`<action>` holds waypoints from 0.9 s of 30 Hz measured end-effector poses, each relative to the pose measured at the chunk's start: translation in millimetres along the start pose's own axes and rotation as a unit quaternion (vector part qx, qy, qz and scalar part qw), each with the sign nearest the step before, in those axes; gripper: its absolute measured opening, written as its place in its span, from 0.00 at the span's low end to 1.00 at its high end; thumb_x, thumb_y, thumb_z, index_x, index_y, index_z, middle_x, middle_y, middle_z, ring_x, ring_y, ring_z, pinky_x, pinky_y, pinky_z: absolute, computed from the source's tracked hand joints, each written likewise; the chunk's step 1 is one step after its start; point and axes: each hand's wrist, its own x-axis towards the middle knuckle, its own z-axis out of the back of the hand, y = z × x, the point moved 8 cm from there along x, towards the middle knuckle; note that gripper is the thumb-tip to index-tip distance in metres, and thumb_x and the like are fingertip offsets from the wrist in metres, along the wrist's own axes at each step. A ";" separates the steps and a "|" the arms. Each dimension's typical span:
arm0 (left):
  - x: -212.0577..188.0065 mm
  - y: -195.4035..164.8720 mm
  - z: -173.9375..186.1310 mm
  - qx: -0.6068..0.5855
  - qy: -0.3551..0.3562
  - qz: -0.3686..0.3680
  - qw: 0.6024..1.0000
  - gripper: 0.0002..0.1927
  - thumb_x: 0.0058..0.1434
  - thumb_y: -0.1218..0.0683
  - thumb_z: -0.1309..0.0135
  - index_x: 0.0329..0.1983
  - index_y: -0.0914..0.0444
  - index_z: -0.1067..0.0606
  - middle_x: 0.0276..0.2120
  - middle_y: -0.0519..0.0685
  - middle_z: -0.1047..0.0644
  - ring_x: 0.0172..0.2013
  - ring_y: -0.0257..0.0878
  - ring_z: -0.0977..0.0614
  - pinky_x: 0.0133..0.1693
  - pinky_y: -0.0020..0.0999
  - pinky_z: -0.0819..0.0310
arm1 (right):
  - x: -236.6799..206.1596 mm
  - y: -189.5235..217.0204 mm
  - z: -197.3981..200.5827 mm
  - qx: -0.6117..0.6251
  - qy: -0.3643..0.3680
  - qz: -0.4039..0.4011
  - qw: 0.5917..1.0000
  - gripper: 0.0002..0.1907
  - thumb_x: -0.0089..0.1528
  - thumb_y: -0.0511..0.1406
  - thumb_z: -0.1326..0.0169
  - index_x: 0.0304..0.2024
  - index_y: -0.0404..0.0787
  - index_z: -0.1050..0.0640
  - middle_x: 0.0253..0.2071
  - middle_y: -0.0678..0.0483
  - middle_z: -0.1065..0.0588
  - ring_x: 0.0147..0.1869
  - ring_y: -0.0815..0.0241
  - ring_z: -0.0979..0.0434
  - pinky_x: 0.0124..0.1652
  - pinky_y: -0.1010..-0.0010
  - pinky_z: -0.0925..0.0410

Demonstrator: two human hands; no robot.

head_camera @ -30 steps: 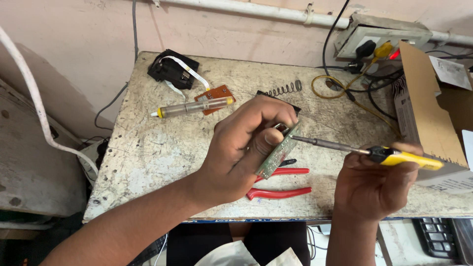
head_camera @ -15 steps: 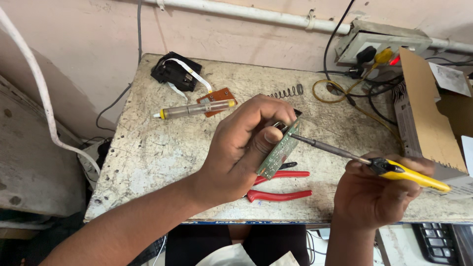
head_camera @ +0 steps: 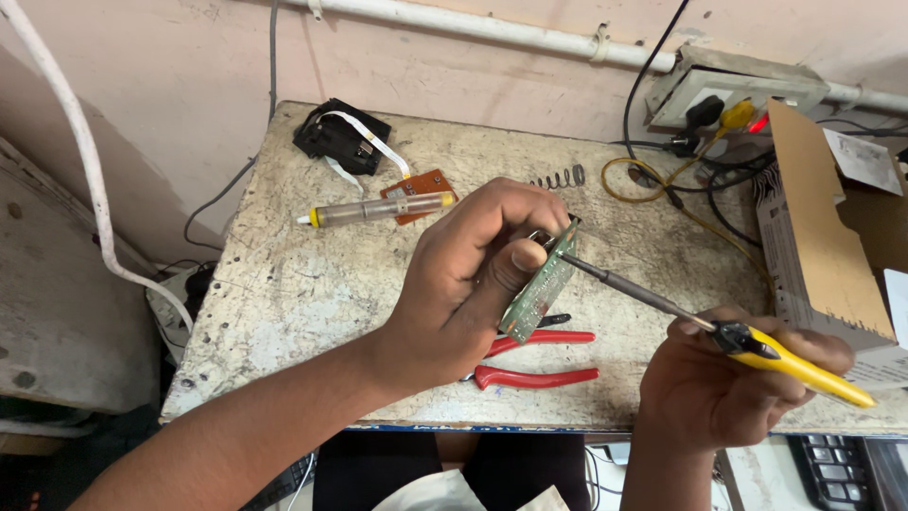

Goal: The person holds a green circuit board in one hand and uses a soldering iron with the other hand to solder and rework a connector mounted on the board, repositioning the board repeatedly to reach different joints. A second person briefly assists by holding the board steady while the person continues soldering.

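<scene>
Hands grip: left hand circuit board, right hand soldering iron, tip seemingly touching board's top edge.

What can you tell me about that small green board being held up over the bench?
The green circuit board is a narrow, flat strip seen nearly edge-on, tilted upright above the worn bench. The left hand pinches it between thumb and fingers. The soldering iron, yellow-handled and held in the right hand, meets its upper end with its metal tip.
</scene>
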 end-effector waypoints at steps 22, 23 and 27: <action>2.3 2.2 3.1 0.016 -0.006 -0.004 1.000 0.21 0.83 0.42 0.58 0.51 0.65 0.31 0.42 0.45 0.27 0.36 0.27 0.30 0.47 0.26 0.27 | -2.6 15.9 -9.9 -0.157 -0.013 0.100 0.982 0.21 0.74 0.43 0.41 0.54 0.41 0.38 0.40 0.43 0.21 0.45 0.52 0.14 0.43 0.60 0.19; 2.3 4.3 3.0 0.012 -0.007 0.012 1.000 0.21 0.82 0.42 0.58 0.50 0.65 0.31 0.41 0.46 0.27 0.35 0.27 0.30 0.44 0.26 0.28 | -1.9 16.1 -9.9 -0.145 -0.017 0.104 0.984 0.22 0.73 0.43 0.40 0.53 0.41 0.39 0.39 0.44 0.21 0.44 0.52 0.14 0.42 0.60 0.19; 2.8 -2.5 3.8 0.028 -0.010 -0.016 0.999 0.21 0.82 0.42 0.58 0.50 0.65 0.31 0.44 0.47 0.27 0.41 0.29 0.27 0.49 0.28 0.26 | -3.5 18.2 -14.2 -0.202 -0.002 0.130 0.971 0.21 0.72 0.45 0.43 0.52 0.43 0.39 0.36 0.45 0.21 0.40 0.53 0.14 0.37 0.65 0.20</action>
